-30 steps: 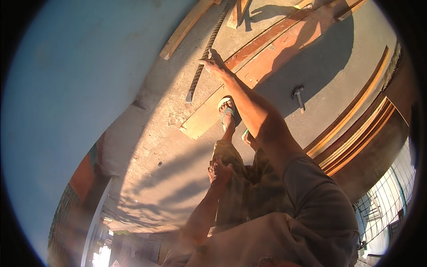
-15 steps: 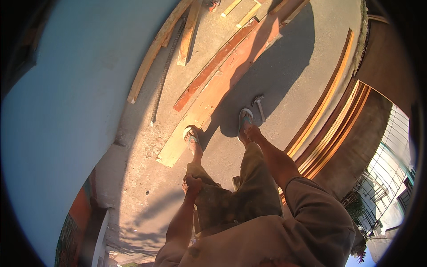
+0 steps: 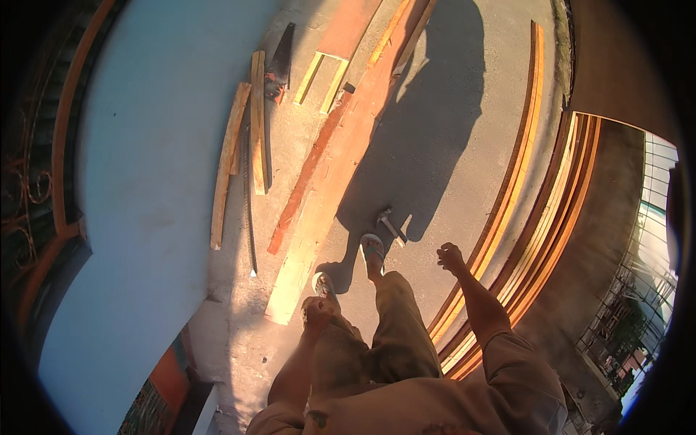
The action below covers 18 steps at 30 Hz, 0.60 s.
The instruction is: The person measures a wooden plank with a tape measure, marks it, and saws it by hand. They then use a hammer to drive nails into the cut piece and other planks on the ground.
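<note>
My left hand [image 3: 317, 312] is closed in front of my left leg, above the near end of a long wooden plank [image 3: 308, 254]. Whatever lies inside its fingers is hidden. Out to the right, my right hand [image 3: 450, 257] is raised over the pavement with its fingers curled in, and nothing shows in it. A hammer [image 3: 394, 230] lies on the ground just beyond my right foot, its head toward the far left. Beside the plank runs a narrow reddish board [image 3: 308, 183].
Stacked long boards [image 3: 538, 225] line the right side by a brown wall. At left, loose timber pieces [image 3: 258, 130] and a thin ribbed bar [image 3: 250, 210] lie near a pale blue wall [image 3: 152, 181]. A handsaw [image 3: 280, 61] and a plank form on wooden legs [image 3: 333, 80] stand farther ahead.
My right hand has swung outward to the right, away from my leg. The view has shifted, bringing the handsaw into fuller sight. My feet have changed position, and the hammer now appears nearer.
</note>
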Each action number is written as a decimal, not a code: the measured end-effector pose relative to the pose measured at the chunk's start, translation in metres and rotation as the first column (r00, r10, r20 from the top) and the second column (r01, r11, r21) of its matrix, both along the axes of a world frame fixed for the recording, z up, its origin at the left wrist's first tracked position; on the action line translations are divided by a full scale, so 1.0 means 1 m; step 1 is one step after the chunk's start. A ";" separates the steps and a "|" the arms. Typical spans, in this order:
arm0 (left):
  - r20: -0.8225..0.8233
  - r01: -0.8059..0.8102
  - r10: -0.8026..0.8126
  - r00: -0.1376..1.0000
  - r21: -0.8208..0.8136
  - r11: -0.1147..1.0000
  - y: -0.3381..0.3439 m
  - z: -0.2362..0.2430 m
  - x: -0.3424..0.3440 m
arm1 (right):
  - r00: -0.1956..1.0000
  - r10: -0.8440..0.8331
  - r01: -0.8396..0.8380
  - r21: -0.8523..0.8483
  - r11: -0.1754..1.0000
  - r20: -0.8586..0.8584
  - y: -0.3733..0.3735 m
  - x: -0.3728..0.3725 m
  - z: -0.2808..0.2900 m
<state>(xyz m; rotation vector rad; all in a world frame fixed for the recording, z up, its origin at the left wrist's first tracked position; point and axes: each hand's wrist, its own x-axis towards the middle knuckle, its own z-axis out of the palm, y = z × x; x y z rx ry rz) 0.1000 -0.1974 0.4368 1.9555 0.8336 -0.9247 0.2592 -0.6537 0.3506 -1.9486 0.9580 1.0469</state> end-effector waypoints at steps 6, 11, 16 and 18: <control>0.284 0.226 -0.186 0.941 -0.115 0.967 -0.068 0.002 0.086 | 0.983 -0.161 0.165 0.031 0.986 -0.093 -0.021 -0.025 0.032; 0.163 -0.041 0.057 0.985 -0.100 0.994 -0.032 -0.010 0.081 | 0.975 -0.167 0.191 0.162 0.968 -0.149 0.011 -0.043 0.090; -0.067 -0.018 0.025 0.997 0.110 0.994 0.044 -0.034 0.046 | 0.986 -0.064 0.095 0.210 0.973 -0.152 0.034 -0.017 0.147; -0.043 0.045 -0.036 0.998 0.230 0.972 0.070 -0.034 0.031 | 0.987 -0.047 0.074 0.175 0.982 -0.156 0.038 0.010 0.162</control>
